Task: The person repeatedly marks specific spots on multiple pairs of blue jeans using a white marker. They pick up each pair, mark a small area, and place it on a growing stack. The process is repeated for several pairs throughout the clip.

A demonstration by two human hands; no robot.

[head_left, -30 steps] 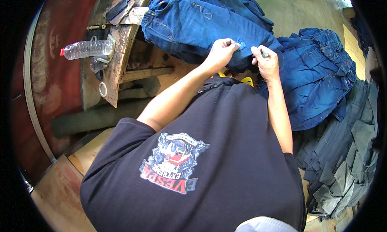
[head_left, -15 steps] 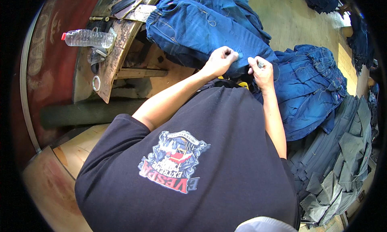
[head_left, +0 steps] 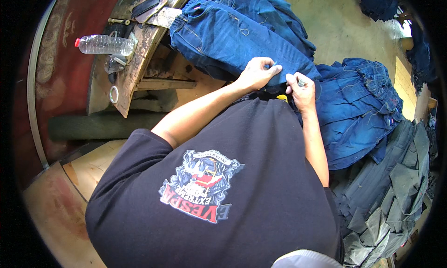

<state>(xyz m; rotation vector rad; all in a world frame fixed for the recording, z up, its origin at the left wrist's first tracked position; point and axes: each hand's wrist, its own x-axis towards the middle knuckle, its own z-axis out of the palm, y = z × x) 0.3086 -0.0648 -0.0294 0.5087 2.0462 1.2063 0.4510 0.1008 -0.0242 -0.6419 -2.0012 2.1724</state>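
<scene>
Blue denim trousers (head_left: 242, 42) with an elastic-looking waistband lie across in front of me, one leg end close to my body. My left hand (head_left: 257, 74) pinches a bit of the denim near that end between thumb and fingers. Just right of it, my right hand (head_left: 302, 93) is closed at the lower edge of the same leg. A small greyish metal-looking thing (head_left: 301, 83) shows between its fingers; its kind is too small to make out. Loose threads hang on the denim.
More blue denim garments (head_left: 354, 110) are heaped at right, beside a pile of dark grey cloth (head_left: 386, 189). On the left, a worn wooden table (head_left: 132, 77) carries a clear plastic bottle (head_left: 106, 44), a roll of tape (head_left: 114, 94) and a dark phone-like slab (head_left: 145, 5).
My left hand has turned slightly, its fingertips lifting a bit of denim. My right hand has moved down a little, staying closed. The view has shifted slightly.
</scene>
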